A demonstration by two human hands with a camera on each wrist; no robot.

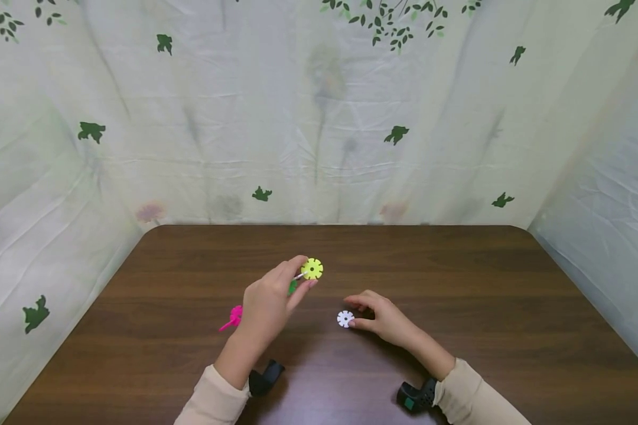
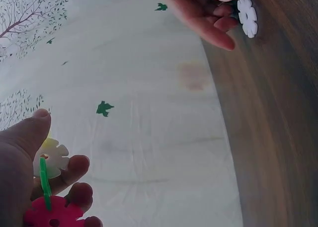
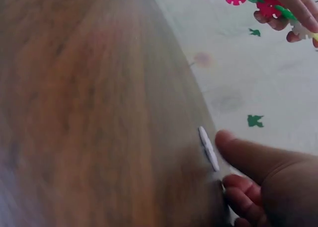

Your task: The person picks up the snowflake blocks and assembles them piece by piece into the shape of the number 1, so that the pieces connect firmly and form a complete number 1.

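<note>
My left hand holds a chain of notched plastic snowflake discs by its front end. A yellow disc faces up past the fingertips, with a white disc and a green disc behind it. Pink discs trail out behind the hand; in the right wrist view the chain alternates pink and green. Lower and to the right, my right hand reaches to a loose white disc. Its thumb is at the disc's edge, fingers apart from it; whether the thumb touches is unclear.
The brown wooden table spreads under both hands. A pale curtain printed with leaves stands behind and at both sides. Black wrist devices sit at both cuffs.
</note>
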